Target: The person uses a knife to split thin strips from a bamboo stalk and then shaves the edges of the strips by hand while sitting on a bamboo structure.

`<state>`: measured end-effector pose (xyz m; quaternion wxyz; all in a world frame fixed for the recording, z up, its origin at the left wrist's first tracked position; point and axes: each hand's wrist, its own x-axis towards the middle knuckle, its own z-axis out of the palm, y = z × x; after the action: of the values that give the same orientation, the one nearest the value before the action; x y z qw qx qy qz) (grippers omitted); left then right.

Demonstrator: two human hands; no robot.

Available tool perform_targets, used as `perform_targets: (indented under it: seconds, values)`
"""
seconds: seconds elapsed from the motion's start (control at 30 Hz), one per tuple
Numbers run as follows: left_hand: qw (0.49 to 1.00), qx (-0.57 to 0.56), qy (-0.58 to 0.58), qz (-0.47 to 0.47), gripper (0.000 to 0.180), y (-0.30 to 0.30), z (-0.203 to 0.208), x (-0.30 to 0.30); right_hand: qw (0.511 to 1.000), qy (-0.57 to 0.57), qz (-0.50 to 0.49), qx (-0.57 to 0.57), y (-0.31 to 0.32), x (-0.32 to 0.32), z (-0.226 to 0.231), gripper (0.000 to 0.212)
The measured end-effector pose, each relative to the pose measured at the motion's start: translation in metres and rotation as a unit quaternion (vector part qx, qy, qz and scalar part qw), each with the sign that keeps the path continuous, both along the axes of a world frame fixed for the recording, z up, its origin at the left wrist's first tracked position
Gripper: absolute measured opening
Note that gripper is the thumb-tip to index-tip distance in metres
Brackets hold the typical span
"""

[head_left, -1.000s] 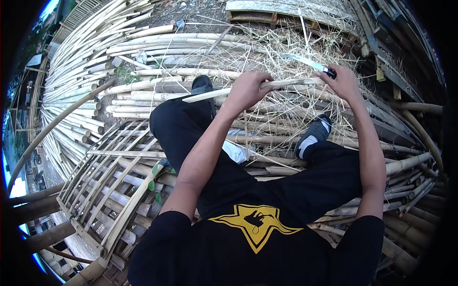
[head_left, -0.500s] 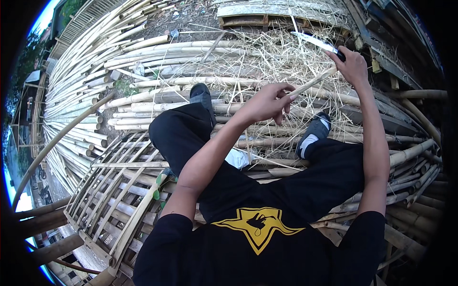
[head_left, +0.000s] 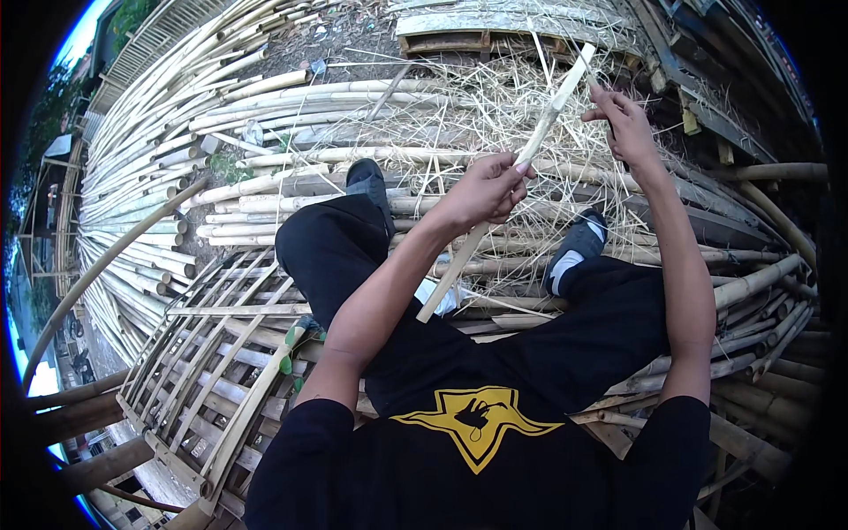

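My left hand (head_left: 484, 190) is closed around a pale bamboo strip (head_left: 541, 128) near its middle. The strip slants from my lap up to the far right, with one end close to my left thigh. On its far right side, my right hand (head_left: 625, 132) grips a knife. Only a bit of its dark handle (head_left: 611, 131) shows beneath the fingers; the blade is seen nearly edge-on by the strip's upper part, and whether it touches the strip I cannot tell.
Bamboo shavings (head_left: 495, 115) litter the ground beyond my feet. Long bamboo poles (head_left: 168, 168) lie stacked at left and ahead. A woven bamboo lattice (head_left: 221, 353) stands by my left side. A wooden pallet (head_left: 521, 31) lies at the far side, and more poles (head_left: 760, 283) at right.
The bamboo strip has swung from pointing right to a steeper slant, and more of it shows below my left hand. My right hand has moved left, turning the knife so its broad blade no longer shows.
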<state>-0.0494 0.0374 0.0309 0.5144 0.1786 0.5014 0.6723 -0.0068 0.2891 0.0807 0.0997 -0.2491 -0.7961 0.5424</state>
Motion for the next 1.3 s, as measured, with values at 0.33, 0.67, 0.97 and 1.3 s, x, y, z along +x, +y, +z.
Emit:
perform_targets:
  seconds: [0.33,0.67,0.97,1.3]
  values:
    - [0.995,0.008,-0.102,0.004,0.026,0.002,0.015,0.015,0.971,-0.065,0.050,-0.225,-0.045,0.005,-0.015,0.023]
    - [0.989,-0.035,-0.091,0.114,0.025,-0.011,-0.015,-0.002,0.933,-0.090,0.259,0.232,-0.067,0.022,-0.040,0.042]
    - [0.986,-0.014,-0.138,0.090,0.023,-0.020,-0.014,0.000,0.907,-0.023,0.311,0.284,-0.067,0.021,-0.056,0.036]
    - [0.986,0.005,-0.163,0.023,0.018,-0.045,-0.007,0.011,0.864,-0.248,0.036,0.437,0.115,0.017,-0.093,0.056]
